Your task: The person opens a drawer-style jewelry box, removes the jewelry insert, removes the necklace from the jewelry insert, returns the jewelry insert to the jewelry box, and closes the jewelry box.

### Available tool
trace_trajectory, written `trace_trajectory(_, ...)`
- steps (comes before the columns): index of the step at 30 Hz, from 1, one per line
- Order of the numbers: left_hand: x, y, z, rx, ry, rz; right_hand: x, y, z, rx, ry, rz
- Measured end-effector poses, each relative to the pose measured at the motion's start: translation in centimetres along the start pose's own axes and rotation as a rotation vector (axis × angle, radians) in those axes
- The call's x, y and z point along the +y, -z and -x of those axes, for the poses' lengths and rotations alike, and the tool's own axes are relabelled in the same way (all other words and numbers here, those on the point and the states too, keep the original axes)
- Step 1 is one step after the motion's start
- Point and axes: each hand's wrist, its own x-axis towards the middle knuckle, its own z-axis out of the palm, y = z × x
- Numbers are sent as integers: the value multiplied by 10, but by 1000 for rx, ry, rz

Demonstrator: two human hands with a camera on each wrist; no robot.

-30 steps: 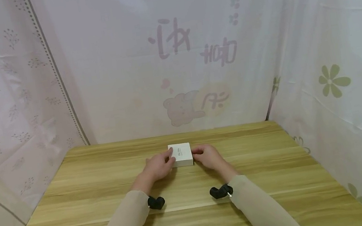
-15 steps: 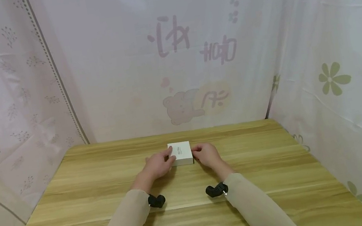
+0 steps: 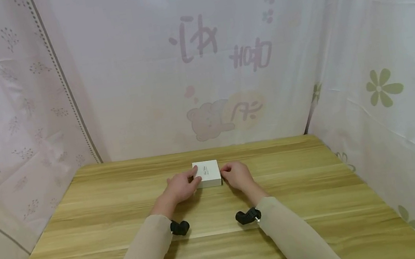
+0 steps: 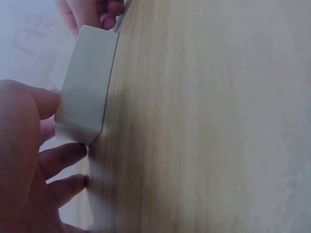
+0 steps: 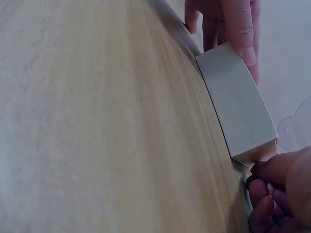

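Pictured handling a white box (image 3: pixel 213 172), set flat near the far edge of a wood-grain table (image 3: pixel 218 257). Gripping its left side with the left hand (image 3: pixel 181 187), thumb and forefinger parted along the top's left edge, remaining fingers spread at and beyond the left end. Apparently pinching low at the right end with the right hand (image 3: pixel 237 175), thumb and forefinger drawn together, other fingers curled. Liable, by the look of it, to slide or swivel toward the right hand if held too lightly on the left; liable also to dent if squeezed hard, judging by card-like walls. Easy, too, to lose the right fingertips' purchase, given so little to pinch at that low edge. Impossible to tell an edge from a tab in that pinch, for shadow and overlapping fingers. Showing nothing of the box's underside or far side in any view. Marked on top with dark lettering (image 3: pixel 205 171), too small to read. Cropped at the sleeves (image 3: pixel 140 258) by the head view's lower edge.
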Motion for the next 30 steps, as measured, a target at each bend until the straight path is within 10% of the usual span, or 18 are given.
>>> trace_trajectory(30,0,1,1,-9,-10,-16,15,9,-2,5,23,71)
